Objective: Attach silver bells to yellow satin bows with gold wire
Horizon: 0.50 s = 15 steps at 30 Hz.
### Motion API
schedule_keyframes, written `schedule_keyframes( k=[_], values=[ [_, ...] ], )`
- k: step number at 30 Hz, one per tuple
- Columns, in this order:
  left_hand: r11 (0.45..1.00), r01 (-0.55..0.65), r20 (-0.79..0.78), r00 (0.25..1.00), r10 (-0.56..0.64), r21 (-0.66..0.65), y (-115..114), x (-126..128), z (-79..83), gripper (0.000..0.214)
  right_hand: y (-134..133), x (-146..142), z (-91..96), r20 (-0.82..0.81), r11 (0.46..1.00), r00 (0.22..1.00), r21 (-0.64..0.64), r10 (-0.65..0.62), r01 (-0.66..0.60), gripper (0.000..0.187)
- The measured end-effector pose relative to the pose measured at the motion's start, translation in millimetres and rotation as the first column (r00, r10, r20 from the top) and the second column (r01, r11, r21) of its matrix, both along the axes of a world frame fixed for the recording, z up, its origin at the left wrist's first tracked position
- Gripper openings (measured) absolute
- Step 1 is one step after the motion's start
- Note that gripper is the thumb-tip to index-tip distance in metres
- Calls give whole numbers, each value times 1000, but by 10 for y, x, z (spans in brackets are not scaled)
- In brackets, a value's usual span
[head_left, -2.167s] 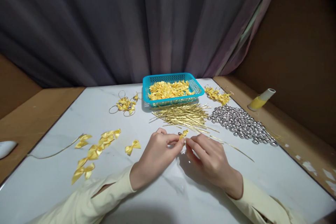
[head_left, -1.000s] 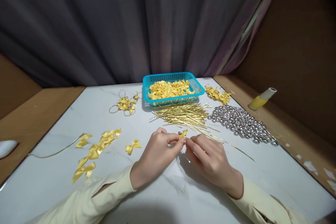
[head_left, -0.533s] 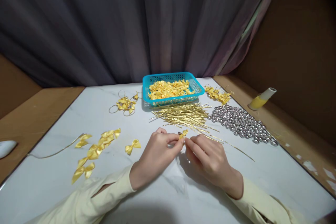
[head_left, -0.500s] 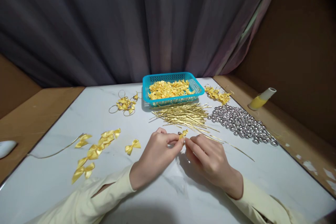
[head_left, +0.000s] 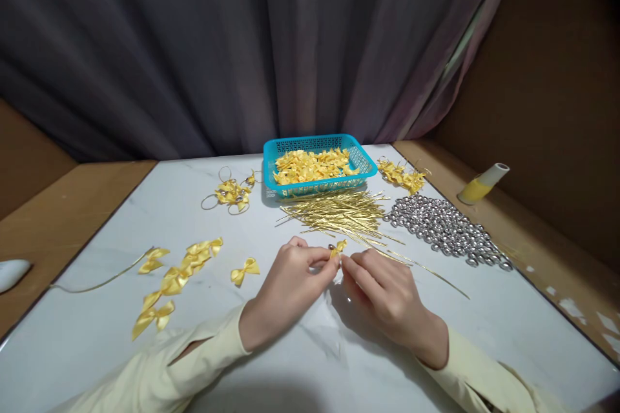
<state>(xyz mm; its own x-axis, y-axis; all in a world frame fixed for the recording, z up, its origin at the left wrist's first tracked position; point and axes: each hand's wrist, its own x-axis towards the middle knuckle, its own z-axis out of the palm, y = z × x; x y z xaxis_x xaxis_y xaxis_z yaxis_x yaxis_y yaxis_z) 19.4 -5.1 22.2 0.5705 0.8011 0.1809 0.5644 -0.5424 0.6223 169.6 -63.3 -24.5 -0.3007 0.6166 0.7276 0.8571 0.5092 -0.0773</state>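
Note:
Between the thumb and forefinger of my left hand [head_left: 290,290] is a small yellow ribbon bow [head_left: 338,248], with a silver bead [head_left: 331,246] at its side. My right hand [head_left: 392,293] is closed in a pinch right beside it, fingertips close to the bow's lower end. Whatever its fingers grip is hidden. Just beyond both hands lies a heap of gold twist ties [head_left: 339,211]. One loose yellow bow [head_left: 245,271] rests to the left of my left hand, and more yellow bows [head_left: 175,279] form a row farther left.
A blue basket [head_left: 320,137] of yellow bows stands at the back. Silver beads [head_left: 445,226] are spread at right, near finished-looking bow pieces [head_left: 402,175]. Looped bow pieces [head_left: 233,193] lie back left. A yellow-and-white tube [head_left: 484,182] and a white object [head_left: 13,274] sit at the sides.

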Motion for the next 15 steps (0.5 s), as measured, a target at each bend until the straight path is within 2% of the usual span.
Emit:
schedule_keyframes(
  k=[15],
  values=[
    [1000,3,-6,1000,-3,-8,2,-6,-12,37,3,-3,12,2,1000,1000,-10,12,-12,14]
  ],
)
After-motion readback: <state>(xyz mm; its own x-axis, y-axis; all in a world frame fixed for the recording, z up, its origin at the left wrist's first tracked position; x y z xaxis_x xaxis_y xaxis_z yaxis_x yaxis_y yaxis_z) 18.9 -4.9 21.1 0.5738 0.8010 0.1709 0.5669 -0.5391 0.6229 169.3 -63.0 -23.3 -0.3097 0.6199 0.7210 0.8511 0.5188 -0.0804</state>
